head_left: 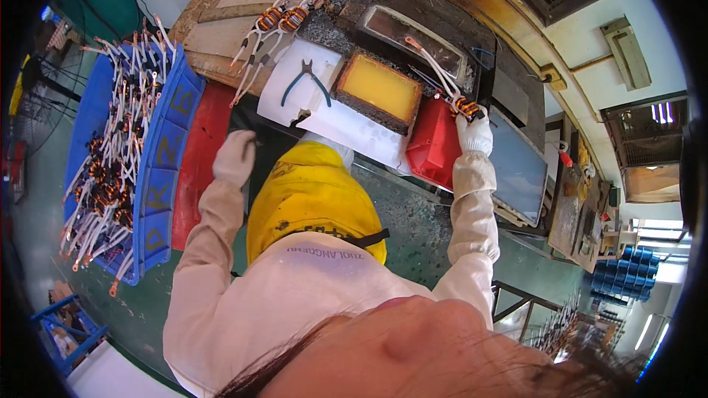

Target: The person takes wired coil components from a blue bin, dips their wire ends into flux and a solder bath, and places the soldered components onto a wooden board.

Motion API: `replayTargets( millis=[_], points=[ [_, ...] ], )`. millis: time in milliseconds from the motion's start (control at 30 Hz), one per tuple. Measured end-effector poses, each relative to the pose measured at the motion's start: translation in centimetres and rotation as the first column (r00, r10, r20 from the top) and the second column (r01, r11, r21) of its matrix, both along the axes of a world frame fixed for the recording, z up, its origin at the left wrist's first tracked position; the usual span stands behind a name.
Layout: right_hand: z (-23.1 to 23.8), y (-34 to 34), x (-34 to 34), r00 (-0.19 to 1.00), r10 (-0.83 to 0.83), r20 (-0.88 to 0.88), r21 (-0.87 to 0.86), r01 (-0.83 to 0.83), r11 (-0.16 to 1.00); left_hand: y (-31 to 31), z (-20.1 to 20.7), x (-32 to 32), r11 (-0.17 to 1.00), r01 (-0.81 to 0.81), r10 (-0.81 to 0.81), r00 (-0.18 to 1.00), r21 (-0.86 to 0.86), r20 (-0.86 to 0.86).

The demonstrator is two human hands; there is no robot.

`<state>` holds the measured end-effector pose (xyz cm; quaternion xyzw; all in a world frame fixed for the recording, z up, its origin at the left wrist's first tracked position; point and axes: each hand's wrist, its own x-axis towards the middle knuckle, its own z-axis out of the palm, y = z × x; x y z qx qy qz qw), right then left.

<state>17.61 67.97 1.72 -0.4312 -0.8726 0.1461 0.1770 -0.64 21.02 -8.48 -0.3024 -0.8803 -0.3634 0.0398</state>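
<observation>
My gloved right hand is closed on a copper-wound toroidal coil, above the right side of a red plastic bin. White sleeved leads with a copper-coloured end reach from that coil toward a dark rectangular pan. My gloved left hand hangs empty beside the bench's front edge, fingers loosely apart. Between the hands, pliers with dark teal handles lie spread on a white sheet. Right of them sits a rectangular tray of yellow material.
Two more wound coils with white leads lie on the bench's far left. A blue crate heaped with coils stands left of me, against a red box. A grey flat panel is at the right.
</observation>
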Motion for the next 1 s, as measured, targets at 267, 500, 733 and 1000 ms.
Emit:
replayTargets(
  millis=[267, 500, 733, 1000],
  points=[
    [0.3, 1.1, -1.9, 0.992, -0.034, 0.120, 0.014, 0.033, 0.999, -10.8, -10.3, -1.4, 0.836, -0.341, 0.269, 0.937, -0.430, -0.221],
    [-0.2, 2.4, -2.3, 0.991, -0.041, 0.126, 0.012, 0.040, 0.999, -9.4, -11.6, -1.8, 0.749, -0.477, 0.323, 0.869, -0.460, -0.374],
    [0.5, 3.0, -3.1, 0.965, -0.065, 0.253, -0.022, 0.073, 0.997, -9.4, -11.3, -1.7, 0.774, -0.473, 0.314, 0.864, -0.422, -0.393],
    [-0.6, 4.9, -3.1, 0.961, -0.026, 0.274, -0.012, 0.030, 0.999, -9.2, -11.1, -1.8, 0.776, -0.481, 0.325, 0.859, -0.408, -0.396]
  ],
)
